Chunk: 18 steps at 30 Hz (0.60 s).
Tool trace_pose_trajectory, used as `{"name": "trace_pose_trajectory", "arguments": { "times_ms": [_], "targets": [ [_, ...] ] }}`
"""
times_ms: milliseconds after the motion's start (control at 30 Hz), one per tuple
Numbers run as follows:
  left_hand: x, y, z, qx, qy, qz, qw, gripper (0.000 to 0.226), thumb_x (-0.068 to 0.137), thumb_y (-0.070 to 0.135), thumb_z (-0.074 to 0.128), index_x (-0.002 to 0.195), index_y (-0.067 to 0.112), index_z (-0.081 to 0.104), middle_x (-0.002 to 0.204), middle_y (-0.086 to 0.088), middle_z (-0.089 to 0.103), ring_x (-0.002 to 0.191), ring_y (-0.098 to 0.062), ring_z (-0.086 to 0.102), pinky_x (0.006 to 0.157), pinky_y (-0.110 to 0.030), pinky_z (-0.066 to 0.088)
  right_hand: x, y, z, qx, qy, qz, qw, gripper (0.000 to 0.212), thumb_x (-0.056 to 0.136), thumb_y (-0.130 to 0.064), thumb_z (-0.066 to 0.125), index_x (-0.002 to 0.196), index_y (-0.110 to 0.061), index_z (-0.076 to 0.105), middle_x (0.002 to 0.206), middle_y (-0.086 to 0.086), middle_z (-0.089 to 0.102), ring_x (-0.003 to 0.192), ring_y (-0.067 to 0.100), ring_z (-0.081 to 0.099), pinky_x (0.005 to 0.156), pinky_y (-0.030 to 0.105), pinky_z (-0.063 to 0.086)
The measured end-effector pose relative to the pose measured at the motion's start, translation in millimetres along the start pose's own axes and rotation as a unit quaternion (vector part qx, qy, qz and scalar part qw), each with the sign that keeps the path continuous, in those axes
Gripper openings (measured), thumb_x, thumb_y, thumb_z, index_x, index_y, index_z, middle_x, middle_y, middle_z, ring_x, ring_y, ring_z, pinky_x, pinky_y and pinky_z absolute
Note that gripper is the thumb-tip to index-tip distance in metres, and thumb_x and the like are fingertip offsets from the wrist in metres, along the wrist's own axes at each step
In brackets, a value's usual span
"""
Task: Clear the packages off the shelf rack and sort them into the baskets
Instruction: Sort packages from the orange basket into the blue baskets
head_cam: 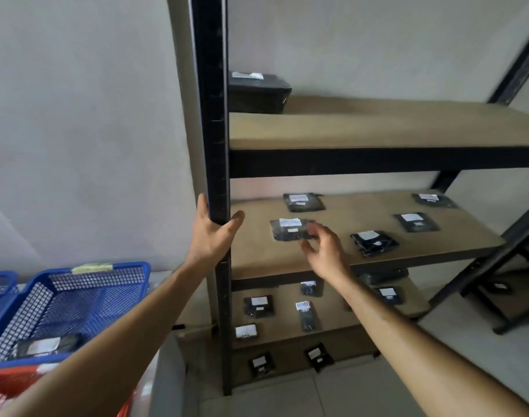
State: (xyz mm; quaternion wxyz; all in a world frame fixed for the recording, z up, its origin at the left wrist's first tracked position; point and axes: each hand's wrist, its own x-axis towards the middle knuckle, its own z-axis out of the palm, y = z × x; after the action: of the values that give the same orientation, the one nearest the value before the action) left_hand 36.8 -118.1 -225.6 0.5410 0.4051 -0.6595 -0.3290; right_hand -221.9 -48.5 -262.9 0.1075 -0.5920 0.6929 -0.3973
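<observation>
Forearms: both reached up from the near edge of the view toward the shelf rack (212, 115), the left one crossing above the baskets
Baskets: a blue basket (61, 299) sat at near left holding one black package (46, 346); an orange basket (7, 386) showed nearer still, and the edge of another blue one at far left
Left hand: the left hand (212, 236) gripped the rack's black front post, thumb on the right face and fingers wrapped round the left
Right hand: the right hand (323, 248) hovered over the middle shelf (332, 266), fingers spread and loosely curved, holding nothing; its blurred fingertips were at the right edge of the target package, contact not clear
Target package: a flat black package with a white label (290, 230) lay on the middle shelf, just left and slightly far of the right hand
Key relation: the right hand was the free one and the nearer; the package's long axis ran left to right, label toward the far edge
Other packages: four more lay farther right and far on that shelf, a bulkier black package (258, 91) on the top shelf, several on the lower shelves
Judged step: reaching to pick, much of the rack left to clear
</observation>
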Motion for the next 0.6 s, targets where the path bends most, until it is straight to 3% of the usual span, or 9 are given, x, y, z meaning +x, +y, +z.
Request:
{"name": "trace_pose_trajectory", "arguments": {
  "times_ms": [33, 100, 167, 300, 500, 600],
  "targets": [
    [-0.2, -3.1, 1.9, 0.005, 0.007, 0.010, 1.000, 0.045, 0.087, 0.041, 0.078, 0.116, 0.058, 0.047, 0.105, 0.035, 0.057, 0.099, 0.010, 0.058, 0.075, -0.005, 0.047, 12.2, 7.5, -1.0, -0.003, -0.023, 0.031, 0.999, 0.037, 0.094, -0.022, 0.069, 0.129, -0.014, 0.061, 0.119, 0.004, 0.069, 0.105, 0.020, 0.067, 0.085, 0.035, 0.058],
    [1.2, -9.8, 4.8, 0.019, 0.010, 0.011, 1.000, 0.026, 0.086, 0.040, 0.072, 0.105, 0.035, 0.055, 0.091, 0.013, 0.056, 0.081, -0.008, 0.058, 0.066, -0.019, 0.049, 36.5, 20.9, 0.5, -0.016, -0.062, 0.081, 0.995, 0.046, 0.095, -0.029, 0.066, 0.136, -0.014, 0.054, 0.122, 0.007, 0.068, 0.107, 0.023, 0.066, 0.084, 0.032, 0.053],
    [2.5, -13.4, 8.6, 0.038, 0.029, 0.018, 0.999, 0.026, 0.086, 0.035, 0.069, 0.092, 0.016, 0.053, 0.078, 0.001, 0.051, 0.068, -0.016, 0.053, 0.058, -0.031, 0.047, 59.6, 29.5, 5.2, -0.021, -0.089, 0.130, 0.987, 0.057, 0.094, -0.037, 0.064, 0.144, -0.013, 0.047, 0.131, 0.010, 0.064, 0.114, 0.026, 0.063, 0.091, 0.032, 0.050],
    [4.6, -16.4, 13.1, 0.059, 0.064, 0.018, 0.996, 0.025, 0.085, 0.026, 0.065, 0.079, 0.006, 0.051, 0.070, -0.010, 0.051, 0.065, -0.031, 0.052, 0.053, -0.049, 0.048, 95.5, 39.6, 18.3, -0.055, -0.111, 0.169, 0.978, 0.067, 0.092, -0.045, 0.064, 0.143, -0.007, 0.045, 0.136, 0.016, 0.060, 0.123, 0.035, 0.057, 0.100, 0.039, 0.048],
    [2.8, -17.5, 15.3, 0.067, 0.083, 0.013, 0.994, 0.027, 0.085, 0.025, 0.063, 0.077, 0.004, 0.050, 0.066, -0.010, 0.050, 0.061, -0.034, 0.052, 0.050, -0.049, 0.048, 107.2, 51.2, 45.8, -0.104, -0.112, 0.187, 0.970, 0.070, 0.080, -0.050, 0.077, 0.125, -0.002, 0.053, 0.124, 0.020, 0.062, 0.114, 0.038, 0.058, 0.096, 0.043, 0.050],
    [2.9, -17.3, 15.2, 0.071, 0.090, 0.005, 0.993, 0.030, 0.084, 0.026, 0.063, 0.073, 0.003, 0.048, 0.065, -0.011, 0.049, 0.060, -0.034, 0.053, 0.050, -0.049, 0.047, 105.1, 56.2, 48.8, -0.028, -0.106, 0.200, 0.974, 0.052, 0.072, -0.042, 0.086, 0.105, -0.009, 0.062, 0.109, 0.011, 0.068, 0.103, 0.031, 0.066, 0.084, 0.037, 0.056]
  ]
}}
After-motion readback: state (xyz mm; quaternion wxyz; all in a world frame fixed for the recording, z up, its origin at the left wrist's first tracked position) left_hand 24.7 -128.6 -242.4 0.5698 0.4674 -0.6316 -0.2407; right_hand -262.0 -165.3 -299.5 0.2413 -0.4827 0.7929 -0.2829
